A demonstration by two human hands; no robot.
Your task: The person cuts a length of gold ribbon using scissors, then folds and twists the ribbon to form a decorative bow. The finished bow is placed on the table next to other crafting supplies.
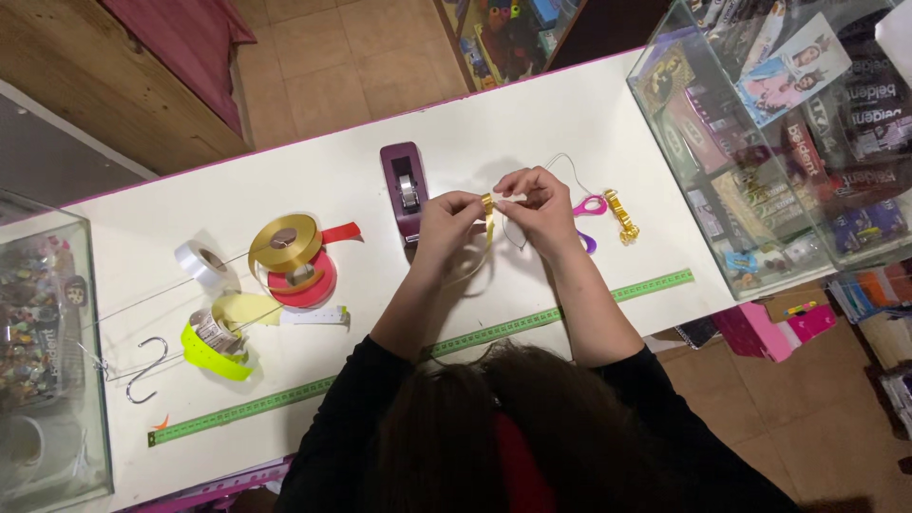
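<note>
Two hands [494,214] between tape dispenser [404,190], scissors [589,205]

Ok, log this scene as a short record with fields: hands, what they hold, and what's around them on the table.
left hand: pinching gold ribbon
right hand: pinching the same ribbon
behind hands: purple tape dispenser
right of hands: pink-handled scissors, finished gold bow
left side: ribbon rolls, metal S-hook
front edge: green measuring tape
surface: white table
</note>
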